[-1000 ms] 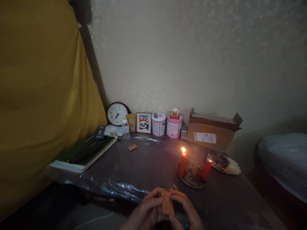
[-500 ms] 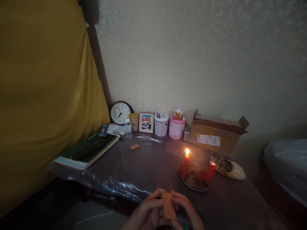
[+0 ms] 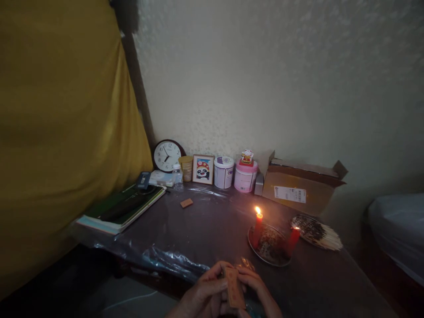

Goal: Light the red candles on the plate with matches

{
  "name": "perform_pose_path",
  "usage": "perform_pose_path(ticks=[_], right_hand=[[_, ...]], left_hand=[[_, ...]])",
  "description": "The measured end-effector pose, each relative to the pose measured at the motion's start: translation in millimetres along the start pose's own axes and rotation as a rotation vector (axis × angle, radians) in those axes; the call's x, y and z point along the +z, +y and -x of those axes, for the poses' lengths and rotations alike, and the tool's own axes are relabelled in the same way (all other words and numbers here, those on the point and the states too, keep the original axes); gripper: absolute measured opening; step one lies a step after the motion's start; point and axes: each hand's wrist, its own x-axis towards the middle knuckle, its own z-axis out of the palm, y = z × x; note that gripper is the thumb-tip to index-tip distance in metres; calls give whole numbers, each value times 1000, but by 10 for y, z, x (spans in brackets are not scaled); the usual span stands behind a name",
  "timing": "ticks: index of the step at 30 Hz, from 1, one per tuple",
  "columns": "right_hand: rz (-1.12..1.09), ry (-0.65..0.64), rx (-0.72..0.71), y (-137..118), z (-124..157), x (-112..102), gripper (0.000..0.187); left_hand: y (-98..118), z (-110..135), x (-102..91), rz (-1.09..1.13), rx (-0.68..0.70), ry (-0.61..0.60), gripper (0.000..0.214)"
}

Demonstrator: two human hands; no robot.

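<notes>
At the bottom middle I hold a small orange-brown matchbox (image 3: 235, 289) between both hands. My left hand (image 3: 207, 289) pinches it from the left, thumb along its side. My right hand (image 3: 260, 289) grips its right side and lower end; some of its fingers are hidden. An orange glint on crinkled clear plastic (image 3: 245, 264) shows just beyond my fingertips. Beyond my hands to the right, a round metal plate (image 3: 266, 261) bears two lit red candles: a taller candle (image 3: 257, 232) with a bright flame and a candle (image 3: 293, 240) with a small flame.
Another matchbox (image 3: 186, 203) lies mid-table. A second plate (image 3: 296, 233) holds many dark-tipped sticks. Along the wall stand a clock (image 3: 167, 155), a picture frame (image 3: 203, 169), two tins, and an open cardboard box (image 3: 294, 181). Books (image 3: 122, 210) lie at left beside a yellow curtain (image 3: 66, 132).
The matchbox has tilted slightly in my hands and its face looks darker. The orange glint on the plastic shows more. The taller candle's flame now leans left.
</notes>
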Motion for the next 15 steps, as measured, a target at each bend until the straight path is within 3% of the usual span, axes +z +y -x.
perform_pose_path(ticks=[5,9,15], right_hand=[[-19,-67,-52,-20,-24,-28,36],[-37,-43,-8,-6,-9,10,36],[-94,-42,56,82,25,59,39]], left_hand=[[49,25,32,3,-6,-29,12],[75,43,57,-3,-45,-39,15],[-57,-10,-67,56,45,19,16]])
